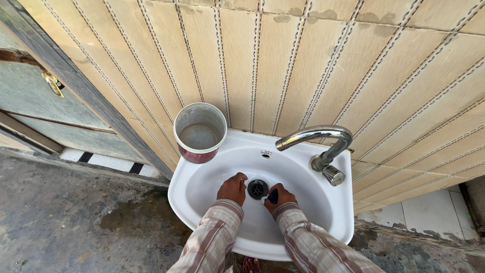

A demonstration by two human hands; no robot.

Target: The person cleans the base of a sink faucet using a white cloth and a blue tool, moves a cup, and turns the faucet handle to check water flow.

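A white wall-mounted sink (202, 194) juts out from a wall of beige striped tiles (303, 65), its curved front rim free over a dark, damp concrete floor (76, 217). To the left of the sink the floor runs open up to a grey-green door (35, 101) with a brass latch (52, 83) and a slanted dark door frame (101, 111). To the right the floor is narrower, edged by pale tiles low on the wall.

On the back left rim of the sink stands a round plastic cup (200, 132), white inside with a dark red outer band, upright, touching the wall tiles behind it. On the back right corner a chrome tap (318, 139) arches leftwards, its spout ending above the bowl, well clear of both hands.

Both forearms, in plaid sleeves (212, 237), come in from the bottom edge and reach down into the bowl. The left hand (232, 188) rests curled, knuckles up, just left of the metal drain (257, 188), fingertips at the drain's edge; whether it grips anything cannot be told. The right hand (279, 197) sits just right of the drain, fingers closed around a small dark blue object (273, 196), only a bit of which shows between thumb and fingers. The two hands flank the drain, close together, low in the bowl, with the sink walls rising around them on all sides.
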